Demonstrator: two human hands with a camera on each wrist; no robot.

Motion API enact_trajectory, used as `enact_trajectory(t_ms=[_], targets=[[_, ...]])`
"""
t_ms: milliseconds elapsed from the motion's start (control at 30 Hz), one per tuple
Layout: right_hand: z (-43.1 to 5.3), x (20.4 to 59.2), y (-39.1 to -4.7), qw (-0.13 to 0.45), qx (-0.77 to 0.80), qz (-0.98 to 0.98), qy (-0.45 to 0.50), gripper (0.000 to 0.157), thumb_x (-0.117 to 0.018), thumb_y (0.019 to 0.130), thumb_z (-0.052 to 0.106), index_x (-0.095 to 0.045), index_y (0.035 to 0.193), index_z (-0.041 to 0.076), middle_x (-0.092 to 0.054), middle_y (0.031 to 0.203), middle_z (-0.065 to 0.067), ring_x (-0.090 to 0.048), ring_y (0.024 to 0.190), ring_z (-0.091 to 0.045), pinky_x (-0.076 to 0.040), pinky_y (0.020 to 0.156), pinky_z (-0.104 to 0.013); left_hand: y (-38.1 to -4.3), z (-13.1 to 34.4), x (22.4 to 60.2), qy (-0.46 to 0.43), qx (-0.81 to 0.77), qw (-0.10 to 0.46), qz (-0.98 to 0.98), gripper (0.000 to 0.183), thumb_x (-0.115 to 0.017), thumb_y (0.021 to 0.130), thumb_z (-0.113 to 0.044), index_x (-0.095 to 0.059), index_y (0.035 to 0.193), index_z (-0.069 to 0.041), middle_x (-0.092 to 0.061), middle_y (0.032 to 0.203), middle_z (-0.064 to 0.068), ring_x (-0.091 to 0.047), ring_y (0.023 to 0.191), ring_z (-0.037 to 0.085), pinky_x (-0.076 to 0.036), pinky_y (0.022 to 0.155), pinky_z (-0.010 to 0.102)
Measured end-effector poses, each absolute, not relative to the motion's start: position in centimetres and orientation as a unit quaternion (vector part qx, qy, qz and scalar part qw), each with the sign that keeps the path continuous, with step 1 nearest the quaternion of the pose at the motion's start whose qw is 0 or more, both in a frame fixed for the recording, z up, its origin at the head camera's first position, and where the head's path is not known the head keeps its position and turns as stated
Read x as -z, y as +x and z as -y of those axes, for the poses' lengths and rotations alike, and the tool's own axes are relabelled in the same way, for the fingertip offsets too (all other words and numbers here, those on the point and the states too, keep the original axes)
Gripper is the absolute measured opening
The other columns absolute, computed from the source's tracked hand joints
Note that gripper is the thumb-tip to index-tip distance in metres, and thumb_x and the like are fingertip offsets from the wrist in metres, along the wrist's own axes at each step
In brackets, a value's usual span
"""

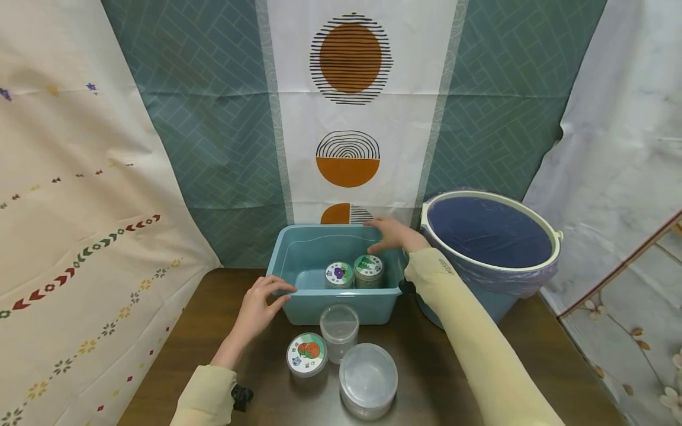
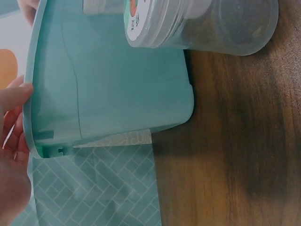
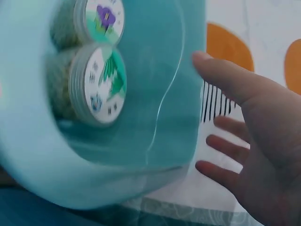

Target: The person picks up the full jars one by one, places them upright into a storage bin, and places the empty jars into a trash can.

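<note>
A light blue plastic bin (image 1: pixel 341 307) stands at the back of the table. Inside it, side by side, are a jar with a purple-flower label (image 1: pixel 339 274) and a jar with a green-leaf label (image 1: pixel 369 269). My left hand (image 1: pixel 258 309) pinches the bin's rim at the front left, thumb against the edge. My right hand (image 1: pixel 393 234) hovers at the back right rim, thumb spread from the fingers, holding nothing. In front of the bin stand a jar with an orange-fruit label (image 1: pixel 306 354), a tall clear jar (image 1: pixel 339 331) and a wide clear jar (image 1: pixel 368 378).
A blue bucket (image 1: pixel 479 296) with a cream rim and a plastic liner stands right of the bin, beneath my right forearm. Patterned cloth (image 1: pixel 224 148) hangs behind the dark wooden table (image 1: pixel 213 307), with pale cloths at both sides.
</note>
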State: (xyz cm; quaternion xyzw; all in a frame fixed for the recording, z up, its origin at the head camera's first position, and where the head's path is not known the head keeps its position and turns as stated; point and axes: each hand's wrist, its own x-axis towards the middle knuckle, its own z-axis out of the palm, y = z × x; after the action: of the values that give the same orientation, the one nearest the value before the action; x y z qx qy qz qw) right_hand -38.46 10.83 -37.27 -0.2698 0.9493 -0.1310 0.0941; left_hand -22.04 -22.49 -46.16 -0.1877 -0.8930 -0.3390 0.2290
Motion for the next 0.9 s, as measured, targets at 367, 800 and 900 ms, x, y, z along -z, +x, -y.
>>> enact_trajectory(t_ms=[367,800,900], targets=[[-11.2,38.2,-34.3,-0.039,0.214,-0.947,-0.238,0.057,-0.065,0.096,0.035,-0.049,0.145,0.011,-0.047,0.146,-0.018,-0.048,0.133,-0.037,-0.044,0.107,-0.054,-22.2,22.7,46.3,-0.184,0.352,0.219,0.891,0.026,-0.079,0.081,-0.005,-0.078,0.099,-0.023,-0.068,0.099,-0.007,-0.054,0.094,0.011,-0.048,0.080,0.034],[-12.8,36.0,-26.1,-0.208,0.262,-0.905,-0.264,0.044,-0.068,0.094,0.029,-0.059,0.135,0.015,-0.058,0.133,-0.011,-0.055,0.122,-0.031,-0.050,0.097,-0.049,-22.0,22.7,46.4,-0.188,0.358,0.228,0.886,0.024,-0.079,0.080,-0.004,-0.078,0.097,-0.022,-0.068,0.097,-0.007,-0.055,0.092,0.013,-0.047,0.078,0.033],[-14.0,35.5,-24.6,-0.252,0.274,-0.888,-0.271,0.042,-0.070,0.093,0.024,-0.061,0.132,0.013,-0.060,0.130,-0.011,-0.056,0.118,-0.031,-0.049,0.095,-0.049,-22.1,22.7,46.4,-0.188,0.357,0.230,0.886,0.025,-0.079,0.080,-0.005,-0.078,0.097,-0.022,-0.068,0.097,-0.007,-0.055,0.092,0.012,-0.047,0.078,0.034]])
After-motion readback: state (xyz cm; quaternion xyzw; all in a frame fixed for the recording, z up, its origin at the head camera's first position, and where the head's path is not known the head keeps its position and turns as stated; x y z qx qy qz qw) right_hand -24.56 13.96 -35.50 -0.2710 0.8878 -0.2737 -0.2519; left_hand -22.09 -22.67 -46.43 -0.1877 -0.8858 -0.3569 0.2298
